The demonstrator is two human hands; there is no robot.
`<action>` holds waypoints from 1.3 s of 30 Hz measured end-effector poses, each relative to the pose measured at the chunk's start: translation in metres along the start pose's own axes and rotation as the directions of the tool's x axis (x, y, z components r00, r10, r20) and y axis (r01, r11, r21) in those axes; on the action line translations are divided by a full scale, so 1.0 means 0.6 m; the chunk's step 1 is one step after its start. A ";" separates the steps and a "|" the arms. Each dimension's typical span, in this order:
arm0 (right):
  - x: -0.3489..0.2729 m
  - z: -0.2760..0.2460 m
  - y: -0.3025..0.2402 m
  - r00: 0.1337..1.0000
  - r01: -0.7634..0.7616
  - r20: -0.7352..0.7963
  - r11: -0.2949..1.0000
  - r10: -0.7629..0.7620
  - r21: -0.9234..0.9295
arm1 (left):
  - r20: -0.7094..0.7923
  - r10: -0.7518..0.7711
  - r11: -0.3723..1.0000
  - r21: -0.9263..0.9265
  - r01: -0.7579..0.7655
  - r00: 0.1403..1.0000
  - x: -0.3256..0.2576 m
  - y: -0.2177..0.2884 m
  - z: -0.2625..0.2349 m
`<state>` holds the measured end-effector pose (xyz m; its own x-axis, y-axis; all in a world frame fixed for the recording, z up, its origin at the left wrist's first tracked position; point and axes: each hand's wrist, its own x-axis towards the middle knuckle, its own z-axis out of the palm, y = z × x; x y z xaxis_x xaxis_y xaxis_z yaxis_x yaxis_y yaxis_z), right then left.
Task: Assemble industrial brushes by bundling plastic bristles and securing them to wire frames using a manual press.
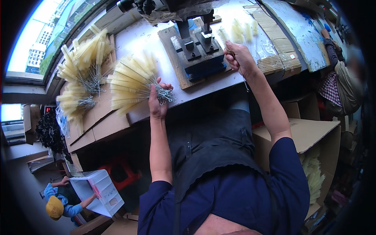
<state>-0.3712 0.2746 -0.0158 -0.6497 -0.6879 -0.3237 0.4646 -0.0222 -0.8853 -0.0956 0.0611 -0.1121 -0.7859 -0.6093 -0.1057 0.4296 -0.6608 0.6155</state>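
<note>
Left hand closed around wire stems of a fanned bundle of pale yellow bottle brushes, bristles pointing to 9 o'clock, held over the white workbench edge. Right hand pinched shut on a single brush, bristle end at 11 o'clock, just beside the dark metal press fixture. More brush heaps lie at 9 o'clock. Cardboard box sits at 4 o'clock.
</note>
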 end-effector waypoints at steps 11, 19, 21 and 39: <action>0.002 0.047 0.025 0.552 0.563 0.111 0.271 -0.826 -0.781 | -0.068 -0.034 0.999 -0.044 0.031 0.997 0.005 0.000 0.014; 0.014 0.302 0.089 0.848 0.490 0.347 0.344 -0.399 -0.801 | 0.106 0.018 0.867 0.493 -0.068 0.994 -0.001 0.002 0.017; 0.022 0.316 0.103 0.847 0.481 0.354 0.287 -0.396 -0.829 | 0.102 0.012 0.884 0.465 -0.058 0.995 0.001 -0.010 0.025; -0.033 0.173 0.053 0.999 0.036 0.031 0.990 -0.041 0.137 | -0.034 -0.138 0.990 -0.025 0.137 0.990 0.005 0.010 0.001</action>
<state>-0.2809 0.2120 -0.0031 -0.6490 -0.7086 -0.2770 0.5188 -0.1460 -0.8423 -0.0956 0.0555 -0.1081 -0.8222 -0.5267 -0.2157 0.3288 -0.7489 0.5754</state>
